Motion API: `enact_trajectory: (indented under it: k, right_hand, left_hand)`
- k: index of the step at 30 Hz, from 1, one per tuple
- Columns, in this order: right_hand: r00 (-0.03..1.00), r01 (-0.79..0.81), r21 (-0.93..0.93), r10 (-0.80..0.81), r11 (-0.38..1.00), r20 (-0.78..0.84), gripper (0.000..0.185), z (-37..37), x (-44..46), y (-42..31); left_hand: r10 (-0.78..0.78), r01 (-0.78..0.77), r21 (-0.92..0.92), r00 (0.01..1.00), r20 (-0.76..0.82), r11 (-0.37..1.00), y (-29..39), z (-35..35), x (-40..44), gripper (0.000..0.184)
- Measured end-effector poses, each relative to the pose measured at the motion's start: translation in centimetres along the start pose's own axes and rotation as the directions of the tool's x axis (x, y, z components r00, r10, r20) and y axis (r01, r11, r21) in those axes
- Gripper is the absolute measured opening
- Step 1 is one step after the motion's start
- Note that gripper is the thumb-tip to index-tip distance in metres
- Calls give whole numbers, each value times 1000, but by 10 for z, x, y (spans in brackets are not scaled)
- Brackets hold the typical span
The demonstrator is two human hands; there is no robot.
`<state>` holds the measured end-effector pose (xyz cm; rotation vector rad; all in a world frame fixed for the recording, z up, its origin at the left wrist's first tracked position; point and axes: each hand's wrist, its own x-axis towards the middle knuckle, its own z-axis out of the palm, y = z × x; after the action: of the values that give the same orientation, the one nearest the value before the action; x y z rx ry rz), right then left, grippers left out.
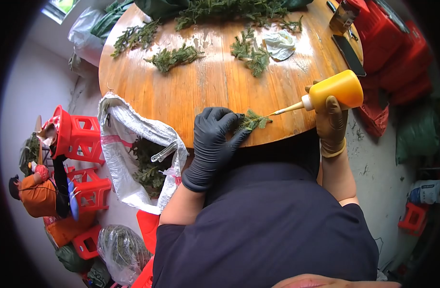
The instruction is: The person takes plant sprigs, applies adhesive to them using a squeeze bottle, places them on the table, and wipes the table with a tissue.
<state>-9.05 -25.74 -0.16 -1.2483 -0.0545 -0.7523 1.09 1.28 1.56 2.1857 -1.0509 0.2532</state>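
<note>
My left hand [212,144], in a black glove, is at the near edge of the round wooden table [196,86]. Its thumb and fingers pinch a small green fir sprig [253,120]. In a tan glove, my right hand [332,126] is wrapped round a yellow squeeze bottle [339,90], which is tilted with its nozzle pointing left. The nozzle tip is at the right side of the sprig; whether it touches, I cannot tell. Several other fir sprigs [174,57] lie farther back on the table.
A white woven sack [118,158] with greenery inside hangs at the table's left edge, with a clip on it. A crumpled white paper [280,45], a phone [348,54] and a cup [343,17] lie at the right. Red stools [88,139] and a person in orange [40,198] are at left.
</note>
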Motion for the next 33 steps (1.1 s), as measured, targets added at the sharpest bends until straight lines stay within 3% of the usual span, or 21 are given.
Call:
enact_trajectory:
  k: [14, 16, 20, 24, 27, 29, 31, 33]
  right_hand:
    - [993, -23, 27, 26, 999, -112, 44, -12, -7, -8]
    - [990, -17, 40, 23, 999, -140, 41, -11, -4, -9]
    - [979, -37, 203, 76, 979, -188, 42, -9, 13, -4]
    - [979, -91, 298, 140, 950, -147, 43, -5, 31, 7]
    - [967, -109, 415, 193, 903, -166, 45, -14, 33, 11]
    - [967, -101, 466, 198, 879, -163, 46, -19, 31, 14]
    - [970, -77, 463, 174, 883, -171, 47, -20, 30, 15]
    - [974, -61, 471, 156, 880, -165, 47, -19, 30, 15]
  left_hand:
    - [-3, 3, 16, 1000, 15, 1000, 1, 1, 0, 31]
    - [74, -73, 59, 997, -11, 996, 7, -2, 3, 34]
    - [61, -63, 31, 996, 71, 998, -1, -2, 1, 28]
    - [29, -31, -106, 999, -19, 994, 2, -32, -4, 24]
    - [-33, 35, 5, 977, -209, 999, -8, -87, -12, 21]
    - [-150, 148, -33, 923, -354, 988, -31, -121, -25, 20]
    - [-204, 242, 97, 932, -301, 965, -61, -154, -38, 18]
    - [-268, 328, 439, 944, -194, 836, -93, -170, -55, 20]
